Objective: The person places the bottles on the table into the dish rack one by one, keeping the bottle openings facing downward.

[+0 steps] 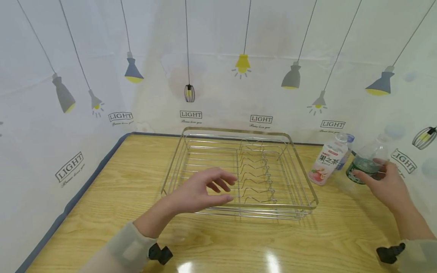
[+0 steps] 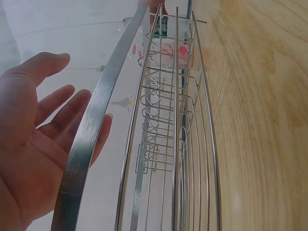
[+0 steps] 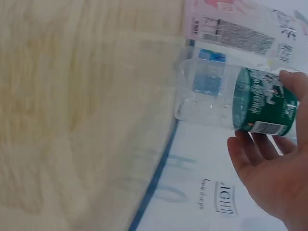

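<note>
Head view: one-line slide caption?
Left hand hovers open over the wire dish rack; right hand grips a green-labelled clear bottle.

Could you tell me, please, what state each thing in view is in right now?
Wire dish rack: upright on the table, nothing in it.
Left hand: open, fingers relaxed, over the rack's near rim, holding nothing.
Right hand: its fingers curl round the green-label bottle.
Green-label bottle: clear, tilted, held.
Pink-label bottle: standing, leaning slightly, capped, untouched.
Blue-label bottle: mostly hidden behind the pink one.
</note>
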A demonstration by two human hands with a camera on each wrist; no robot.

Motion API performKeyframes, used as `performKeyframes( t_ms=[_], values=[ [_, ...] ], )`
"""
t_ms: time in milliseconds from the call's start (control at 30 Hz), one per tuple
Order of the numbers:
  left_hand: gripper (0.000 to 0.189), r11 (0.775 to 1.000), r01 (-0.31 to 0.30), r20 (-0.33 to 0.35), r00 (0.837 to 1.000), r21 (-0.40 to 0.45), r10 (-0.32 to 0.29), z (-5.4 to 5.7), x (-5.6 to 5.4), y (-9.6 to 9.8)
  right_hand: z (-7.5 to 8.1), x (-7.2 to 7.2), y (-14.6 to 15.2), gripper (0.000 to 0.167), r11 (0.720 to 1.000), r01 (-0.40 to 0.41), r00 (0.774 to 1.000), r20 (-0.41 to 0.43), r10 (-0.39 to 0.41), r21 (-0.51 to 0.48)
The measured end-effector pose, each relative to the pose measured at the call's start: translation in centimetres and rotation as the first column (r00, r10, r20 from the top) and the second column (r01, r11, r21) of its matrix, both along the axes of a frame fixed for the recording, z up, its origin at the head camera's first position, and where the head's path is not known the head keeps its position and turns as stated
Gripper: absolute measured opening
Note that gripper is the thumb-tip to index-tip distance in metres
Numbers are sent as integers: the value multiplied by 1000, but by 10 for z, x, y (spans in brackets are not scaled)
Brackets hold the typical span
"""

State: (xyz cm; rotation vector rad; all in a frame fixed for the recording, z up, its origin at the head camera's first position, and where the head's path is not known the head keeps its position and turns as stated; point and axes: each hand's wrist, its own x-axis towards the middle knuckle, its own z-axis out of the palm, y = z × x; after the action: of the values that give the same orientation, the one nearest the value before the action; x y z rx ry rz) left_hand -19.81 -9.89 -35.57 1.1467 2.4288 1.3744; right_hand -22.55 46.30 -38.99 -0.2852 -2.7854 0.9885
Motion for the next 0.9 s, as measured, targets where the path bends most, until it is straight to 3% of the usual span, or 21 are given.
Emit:
performKeyframes(
  t_ms=[200, 533, 700, 900],
  values=[
    [48, 1000, -1, 0, 1000, 12, 1, 2, -1, 1, 16, 10, -12, 95, 1000, 29, 988, -152, -27, 12],
    [50, 999, -36, 28, 999, 16, 36, 5, -2, 0, 53, 27, -56, 83, 997, -72, 943, -325, 75, 21],
    [50, 999, -33, 67, 997, 34, 30, 7, -4, 1, 65, 32, -84, 78, 980, -197, 897, -400, 188, 19],
    [49, 998, -32, 134, 991, 47, 26, 9, -8, 6, 77, 31, -123, 78, 936, -350, 818, -471, 330, 47]
  ],
)
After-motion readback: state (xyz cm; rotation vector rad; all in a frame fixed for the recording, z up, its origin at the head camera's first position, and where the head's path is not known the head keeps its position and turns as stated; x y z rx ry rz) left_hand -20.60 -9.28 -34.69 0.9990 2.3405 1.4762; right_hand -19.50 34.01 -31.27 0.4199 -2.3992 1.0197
